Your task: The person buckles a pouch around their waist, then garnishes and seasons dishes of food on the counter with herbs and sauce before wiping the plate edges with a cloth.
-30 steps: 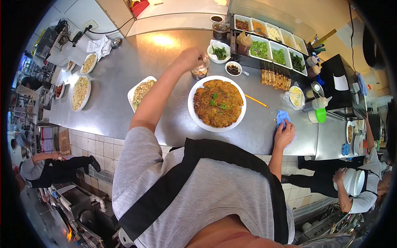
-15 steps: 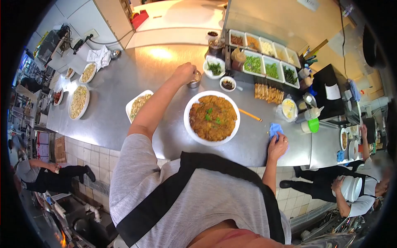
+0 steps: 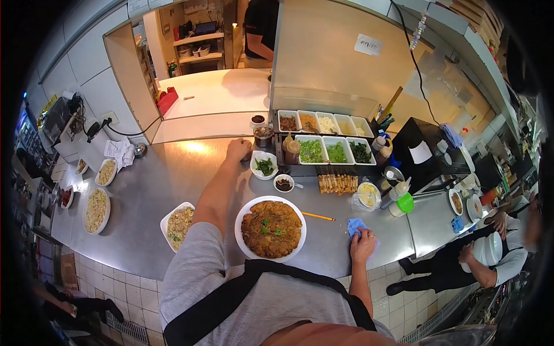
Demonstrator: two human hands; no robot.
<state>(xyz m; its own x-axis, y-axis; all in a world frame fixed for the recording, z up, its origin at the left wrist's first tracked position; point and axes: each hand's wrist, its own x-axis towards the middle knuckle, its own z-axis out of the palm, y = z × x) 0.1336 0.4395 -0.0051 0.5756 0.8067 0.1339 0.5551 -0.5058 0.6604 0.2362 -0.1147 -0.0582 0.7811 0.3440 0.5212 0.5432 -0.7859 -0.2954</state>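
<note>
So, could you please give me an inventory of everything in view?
round plate: one, white, centre, bearing browned food
pale-food dishes: three, white, left
ingredient trays: eight, white, beyond plate, rightward
leaf bowl: one, white, beyond plate
pencil: one, yellow, right of plate
wooden pieces: several, tan, before trays
green-lidded container: one, right
counter: steel-grey, beneath these
other people: at least three, dark or pale clothes, around
smaller background items: too unclear to count
left hand: one, bare, near dark jar
right hand: one, bare, at blue cloth
</note>
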